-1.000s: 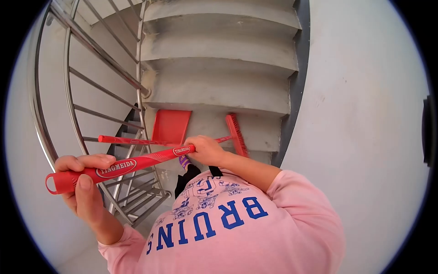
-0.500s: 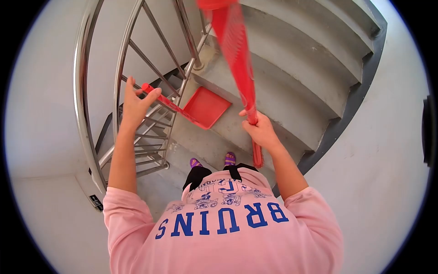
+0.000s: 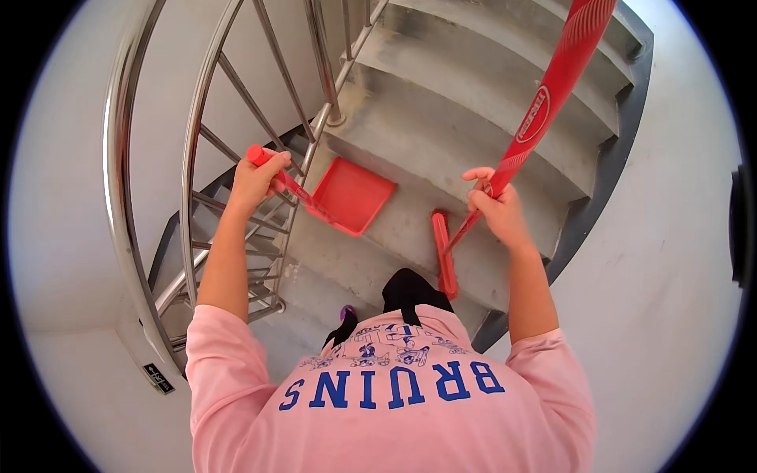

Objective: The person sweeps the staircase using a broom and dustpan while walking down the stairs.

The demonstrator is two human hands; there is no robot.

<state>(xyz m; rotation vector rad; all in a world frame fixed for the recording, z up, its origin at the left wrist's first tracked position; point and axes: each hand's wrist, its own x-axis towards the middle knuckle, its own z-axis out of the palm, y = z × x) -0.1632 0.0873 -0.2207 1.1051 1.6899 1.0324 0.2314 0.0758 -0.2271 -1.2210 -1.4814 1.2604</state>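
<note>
1. Pink shirt (image 3: 386,433): the word "BRUINS" in large blue capitals across the chest, upside down from the wearer's viewpoint.
2. Same shirt, nearer the hem: a smaller line of dark blue lettering beyond a row of drawn figures; partly folded, not fully legible.
3. Red broom handle (image 3: 576,59): pale-edged oval label (image 3: 534,114) bearing light capitals on red, set along the handle; too blurred to read with certainty.
4. Small black sign (image 3: 158,379), low on the wall at left: white markings, too small to read.
</note>
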